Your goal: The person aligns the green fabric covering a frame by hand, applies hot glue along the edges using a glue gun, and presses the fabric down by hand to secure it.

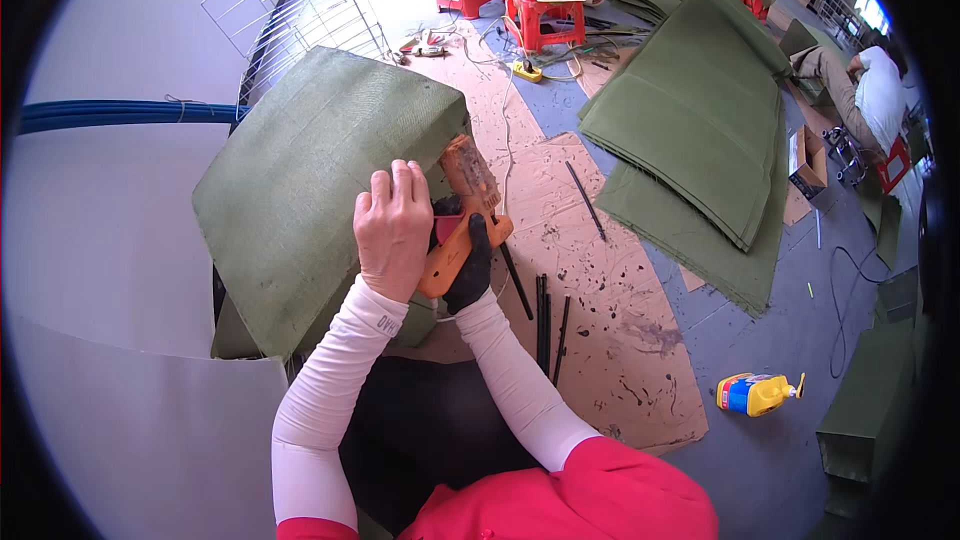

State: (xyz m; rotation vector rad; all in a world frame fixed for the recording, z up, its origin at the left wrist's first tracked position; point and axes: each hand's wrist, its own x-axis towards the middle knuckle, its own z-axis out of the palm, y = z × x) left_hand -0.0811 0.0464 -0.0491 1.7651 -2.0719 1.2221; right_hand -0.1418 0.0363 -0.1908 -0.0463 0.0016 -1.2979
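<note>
Orange gun-shaped tool with a browned barrel (450, 260) sits clamped in the black-gloved right hand (470, 270) beside the boxy green woven-fabric form (300, 160), seemingly to keep its nose close, while the bare left hand (392, 240), grip hidden from me, apparently steadies the form.

yellow pump bottle (755, 394), red stools (560, 14), blue tubes (120, 114), open box (806, 180)

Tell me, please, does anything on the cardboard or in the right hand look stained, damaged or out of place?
Yes. The cardboard is dotted with dark spots and smears, and the front of the orange tool in the right hand looks brown and grimy, unlike its orange handle. One black stick lies apart from the others.
</note>
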